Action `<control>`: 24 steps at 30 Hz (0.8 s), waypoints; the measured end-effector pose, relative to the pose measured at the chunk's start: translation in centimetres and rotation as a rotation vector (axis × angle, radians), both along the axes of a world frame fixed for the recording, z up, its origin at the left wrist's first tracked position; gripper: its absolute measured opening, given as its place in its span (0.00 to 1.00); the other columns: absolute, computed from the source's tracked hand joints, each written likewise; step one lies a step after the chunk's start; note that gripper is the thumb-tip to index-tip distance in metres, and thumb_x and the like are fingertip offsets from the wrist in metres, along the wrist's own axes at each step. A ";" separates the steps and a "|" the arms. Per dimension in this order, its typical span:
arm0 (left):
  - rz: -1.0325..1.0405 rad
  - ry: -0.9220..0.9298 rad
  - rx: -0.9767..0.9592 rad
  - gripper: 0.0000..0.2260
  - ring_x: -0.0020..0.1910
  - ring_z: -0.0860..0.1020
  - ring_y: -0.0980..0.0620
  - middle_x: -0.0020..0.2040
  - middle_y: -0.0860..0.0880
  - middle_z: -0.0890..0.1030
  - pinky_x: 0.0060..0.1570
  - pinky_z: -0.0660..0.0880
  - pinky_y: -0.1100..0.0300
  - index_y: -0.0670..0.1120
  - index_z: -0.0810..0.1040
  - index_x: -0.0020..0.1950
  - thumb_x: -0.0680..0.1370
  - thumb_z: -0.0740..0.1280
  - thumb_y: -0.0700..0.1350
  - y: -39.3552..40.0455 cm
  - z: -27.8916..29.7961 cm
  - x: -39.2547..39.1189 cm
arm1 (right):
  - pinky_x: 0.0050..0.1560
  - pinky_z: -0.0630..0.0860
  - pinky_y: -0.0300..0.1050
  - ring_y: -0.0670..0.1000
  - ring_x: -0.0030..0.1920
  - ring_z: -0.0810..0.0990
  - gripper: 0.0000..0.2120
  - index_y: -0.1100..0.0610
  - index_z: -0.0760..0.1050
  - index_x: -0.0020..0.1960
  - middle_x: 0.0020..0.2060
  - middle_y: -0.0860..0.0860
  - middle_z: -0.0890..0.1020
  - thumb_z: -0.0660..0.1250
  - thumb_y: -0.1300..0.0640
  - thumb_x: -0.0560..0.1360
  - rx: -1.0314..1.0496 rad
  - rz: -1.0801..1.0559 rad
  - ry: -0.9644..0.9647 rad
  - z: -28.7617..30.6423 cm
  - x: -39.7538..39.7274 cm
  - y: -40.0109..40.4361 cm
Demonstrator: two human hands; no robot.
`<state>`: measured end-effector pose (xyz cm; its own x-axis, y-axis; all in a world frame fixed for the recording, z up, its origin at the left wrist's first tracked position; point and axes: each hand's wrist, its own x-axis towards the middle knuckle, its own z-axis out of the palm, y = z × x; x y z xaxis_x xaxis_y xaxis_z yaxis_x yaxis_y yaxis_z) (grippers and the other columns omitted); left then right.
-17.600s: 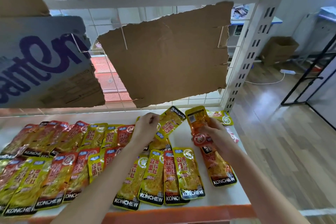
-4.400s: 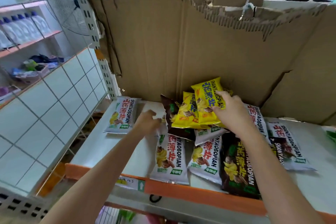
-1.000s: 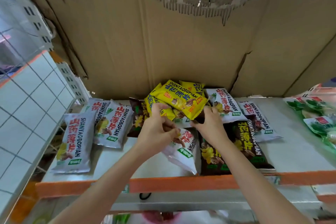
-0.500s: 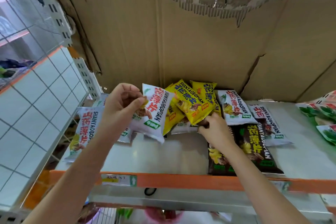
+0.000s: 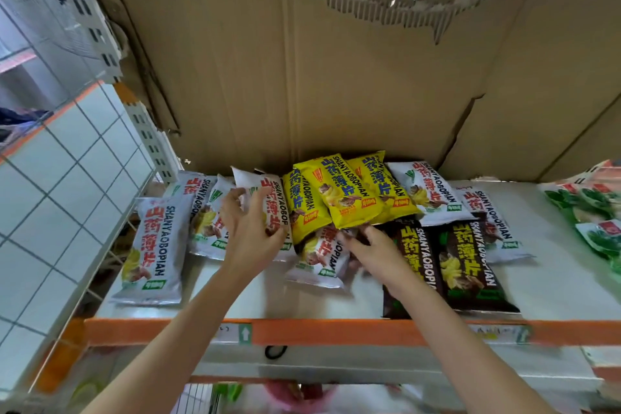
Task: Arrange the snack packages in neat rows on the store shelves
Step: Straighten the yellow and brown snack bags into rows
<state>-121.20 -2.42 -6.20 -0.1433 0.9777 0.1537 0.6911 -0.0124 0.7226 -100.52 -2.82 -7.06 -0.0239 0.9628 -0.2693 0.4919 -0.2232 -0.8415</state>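
Note:
On a white shelf with an orange front edge lie SHANYAOBOPIAN snack packets. My left hand grips a white packet and holds it over the other white packets at the left. A further white packet lies flat at the far left. Three yellow packets are stacked in the middle. My right hand reaches to their lower edge, fingers stretched over a white packet. Dark brown packets lie right of that hand, with more white ones behind.
Torn cardboard forms the back wall of the shelf. Green packets lie at the right end. A white wire grid panel and a slotted upright close off the left side. Another shelf shows dimly below.
My left hand has brought the white packet down from the air onto the white packets at the left. My right hand has slid slightly lower under the yellow stack.

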 end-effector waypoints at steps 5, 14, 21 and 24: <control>0.004 0.061 -0.144 0.34 0.66 0.67 0.40 0.70 0.40 0.56 0.61 0.69 0.52 0.54 0.57 0.74 0.72 0.70 0.46 -0.2 0.2 -0.3 | 0.55 0.68 0.44 0.58 0.64 0.70 0.30 0.54 0.62 0.70 0.65 0.56 0.70 0.69 0.47 0.73 0.048 0.052 -0.197 -0.6 -2.8 0.1; -0.089 0.145 -0.136 0.35 0.58 0.73 0.42 0.62 0.42 0.65 0.56 0.75 0.50 0.56 0.59 0.73 0.71 0.72 0.47 0.0 0.7 -1.6 | 0.36 0.66 0.43 0.53 0.36 0.72 0.05 0.54 0.78 0.35 0.39 0.68 0.78 0.65 0.60 0.68 0.271 -0.058 0.293 5.7 -3.0 -1.2; -0.096 0.069 -0.004 0.32 0.54 0.71 0.52 0.56 0.49 0.74 0.53 0.69 0.61 0.56 0.65 0.70 0.69 0.71 0.39 -0.6 2.0 -3.5 | 0.33 0.70 0.45 0.55 0.33 0.74 0.08 0.50 0.78 0.37 0.34 0.56 0.80 0.62 0.60 0.68 0.493 0.157 0.248 9.4 -4.2 -1.3; -0.045 0.009 0.092 0.31 0.50 0.74 0.52 0.51 0.50 0.73 0.46 0.73 0.61 0.56 0.67 0.68 0.68 0.72 0.40 -1.3 3.4 -5.8 | 0.44 0.72 0.45 0.52 0.42 0.77 0.11 0.47 0.77 0.38 0.41 0.54 0.81 0.64 0.63 0.71 0.473 0.227 0.106 7.9 -6.1 0.1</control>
<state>-127.04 -3.69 -2.80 -0.0975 0.9649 0.2438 0.6946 -0.1095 0.7110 -106.60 -2.72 0.88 -0.2490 0.9458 0.2083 0.3909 0.2950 -0.8719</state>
